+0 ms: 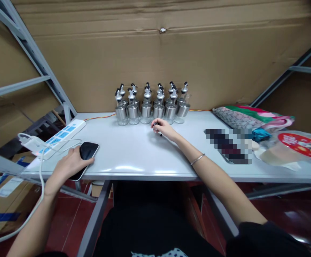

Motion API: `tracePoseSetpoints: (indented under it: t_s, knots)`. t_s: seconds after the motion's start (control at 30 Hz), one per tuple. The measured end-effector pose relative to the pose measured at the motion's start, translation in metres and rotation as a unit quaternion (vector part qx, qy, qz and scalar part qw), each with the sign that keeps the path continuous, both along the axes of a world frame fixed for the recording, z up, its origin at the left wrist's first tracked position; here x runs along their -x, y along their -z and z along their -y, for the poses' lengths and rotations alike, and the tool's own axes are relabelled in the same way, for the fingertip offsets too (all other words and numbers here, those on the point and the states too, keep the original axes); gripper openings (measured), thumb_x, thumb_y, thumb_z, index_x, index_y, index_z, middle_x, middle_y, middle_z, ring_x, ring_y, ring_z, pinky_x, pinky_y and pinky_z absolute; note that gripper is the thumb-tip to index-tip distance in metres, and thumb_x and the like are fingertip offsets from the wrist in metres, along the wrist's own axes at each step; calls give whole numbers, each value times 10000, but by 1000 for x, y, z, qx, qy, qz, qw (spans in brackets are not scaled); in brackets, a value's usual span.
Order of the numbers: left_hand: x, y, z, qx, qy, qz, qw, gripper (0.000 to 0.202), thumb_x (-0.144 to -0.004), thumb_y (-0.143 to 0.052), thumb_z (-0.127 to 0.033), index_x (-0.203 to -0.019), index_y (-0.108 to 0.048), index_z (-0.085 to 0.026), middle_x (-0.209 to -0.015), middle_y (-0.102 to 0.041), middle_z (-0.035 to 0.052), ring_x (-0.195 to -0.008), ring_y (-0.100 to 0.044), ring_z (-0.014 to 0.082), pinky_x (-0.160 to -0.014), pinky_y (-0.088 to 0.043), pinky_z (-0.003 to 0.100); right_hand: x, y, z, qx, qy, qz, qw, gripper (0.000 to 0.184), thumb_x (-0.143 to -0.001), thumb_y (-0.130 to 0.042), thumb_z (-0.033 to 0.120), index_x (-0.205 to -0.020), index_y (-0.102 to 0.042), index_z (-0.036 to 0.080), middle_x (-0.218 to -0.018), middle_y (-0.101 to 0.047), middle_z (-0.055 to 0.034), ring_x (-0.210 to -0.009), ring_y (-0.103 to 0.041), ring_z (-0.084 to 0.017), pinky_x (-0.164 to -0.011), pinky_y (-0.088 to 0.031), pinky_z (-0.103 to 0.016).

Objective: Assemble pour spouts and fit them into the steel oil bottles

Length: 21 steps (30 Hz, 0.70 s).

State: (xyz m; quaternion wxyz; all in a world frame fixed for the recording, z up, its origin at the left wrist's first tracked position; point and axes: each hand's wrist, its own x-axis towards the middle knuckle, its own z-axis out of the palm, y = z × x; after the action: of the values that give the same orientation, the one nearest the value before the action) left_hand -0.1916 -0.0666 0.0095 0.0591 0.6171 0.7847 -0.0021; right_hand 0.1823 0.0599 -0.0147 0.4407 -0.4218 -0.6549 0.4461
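1. Two hands work on the table [144,157]: the left hand [70,164] lies flat and open over a phone [87,151].
2. Right hand [164,128] pinches a small dark pen [158,132] just before the bottles [150,105].
3. Probably light, stiff; best held mid-barrel.

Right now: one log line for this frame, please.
left hand: resting on phone | right hand: holding small dark object, unclear | bottles: clustered behind right hand | power strip: table's left edge
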Motion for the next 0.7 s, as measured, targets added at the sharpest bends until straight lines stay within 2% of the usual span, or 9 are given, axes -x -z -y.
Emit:
tracePoseSetpoints:
  t_s: [0.1,0.2,0.23,0.33,0.4,0.47,0.6,0.63,0.7]
  knots:
    - [3,4,-8,-20,-2,-16,1000,872,-748,-437,-642,-1397,-338,-68,-1323,-471,245,-1088,-569,425,-833,-467,480,0,2,-1,-8,-5,13,1000,129,-889,-590,252,-875,-585,124,-761,-585,20,-607,-545,-81,-565,-474,-229]
    - [7,11,-16,-52,34,-30,998,885,-765,-433,-588,-1422,-305,-10,-1391,-428,244,-1246,-452,403,-963,-413,460,0,3,-3,-14,-9,25,1000,166,-906,-573,285,-924,-596,122,-797,-599,7,-633,-565,-89,-583,-497,-241]
    - [9,13,-19,-59,46,-37,997,874,-773,-425,-580,-1437,-295,-26,-1423,-409,225,-1277,-416,404,-990,-392,468,0,3,-4,-16,-9,28,999,175,-909,-570,292,-940,-598,122,-813,-605,2,-645,-573,-92,-590,-504,-246]
    - [15,19,-27,-73,71,-39,994,749,-815,-379,-600,-1452,-332,-209,-1469,-389,135,-1303,-377,417,-998,-363,533,0,3,-5,-18,-9,35,999,195,-912,-564,303,-979,-599,124,-861,-620,-14,-683,-592,-103,-614,-519,-262]
    - [17,23,-32,-81,88,-21,993,670,-839,-359,-611,-1427,-370,-291,-1485,-365,116,-1325,-361,409,-1006,-349,554,-1,3,-5,-18,-10,41,999,205,-913,-563,308,-997,-599,124,-883,-624,-20,-703,-600,-109,-626,-525,-270]
    - [19,27,-38,-85,98,8,992,697,-847,-365,-622,-1444,-343,-264,-1528,-275,140,-1379,-296,394,-1050,-320,536,-1,3,-4,-17,-10,47,999,214,-914,-562,312,-1012,-598,126,-900,-627,-25,-718,-606,-114,-636,-530,-276]
    - [16,31,-46,-120,57,52,990,1019,-783,-461,-682,-1504,-65,-80,-1566,-5,232,-1440,-96,399,-1114,-262,497,-2,3,-5,-16,-10,53,998,226,-915,-561,314,-1037,-595,128,-931,-630,-34,-746,-614,-123,-655,-537,-289]
    - [15,31,-48,-132,49,51,989,1035,-785,-472,-670,-1502,-22,-73,-1563,17,240,-1437,-97,409,-1112,-264,506,-2,4,-5,-16,-10,54,998,226,-915,-561,314,-1039,-595,128,-935,-630,-35,-749,-615,-123,-657,-538,-290]
    - [14,29,-52,-153,45,37,986,942,-833,-459,-592,-1506,-13,-107,-1564,-6,238,-1419,-161,431,-1090,-288,536,-3,5,-6,-16,-11,56,998,226,-915,-561,313,-1039,-595,128,-938,-631,-35,-750,-616,-123,-656,-538,-289]
